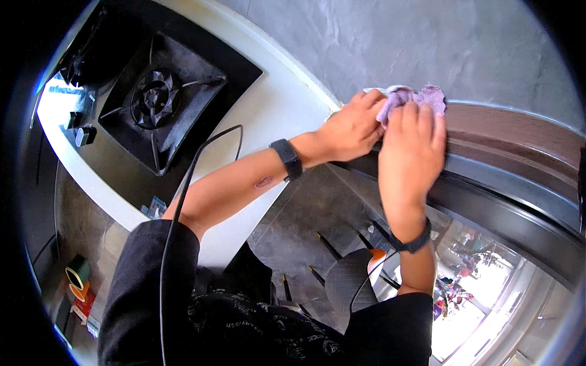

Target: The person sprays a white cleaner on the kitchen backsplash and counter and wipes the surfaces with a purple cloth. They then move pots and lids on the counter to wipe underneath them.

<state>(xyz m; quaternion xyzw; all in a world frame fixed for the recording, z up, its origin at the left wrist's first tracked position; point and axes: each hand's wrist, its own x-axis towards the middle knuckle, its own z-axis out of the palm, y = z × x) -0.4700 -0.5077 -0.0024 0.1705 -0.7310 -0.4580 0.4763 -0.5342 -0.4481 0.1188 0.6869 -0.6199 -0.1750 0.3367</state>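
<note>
A crumpled purple cloth [430, 97] is bunched between my hands, against the brown wood-look edge [517, 132] beside the grey wall. My left hand [355, 128] grips its near left side with curled fingers. Over the front of the cloth lie the fingers of my right hand [412, 151], close against the left one. Something whitish shows behind the cloth, too covered to make out. A dark band [286, 159] circles my left wrist, and another band [415, 238] my right.
To the left, a black gas hob [192, 59] with a burner [153, 98] is set in the white countertop [256, 119]. Grey wall [412, 41] rises beyond my hands. A dark chair [348, 283] stands on the grey floor below. A black cable [176, 215] crosses in front of my left arm.
</note>
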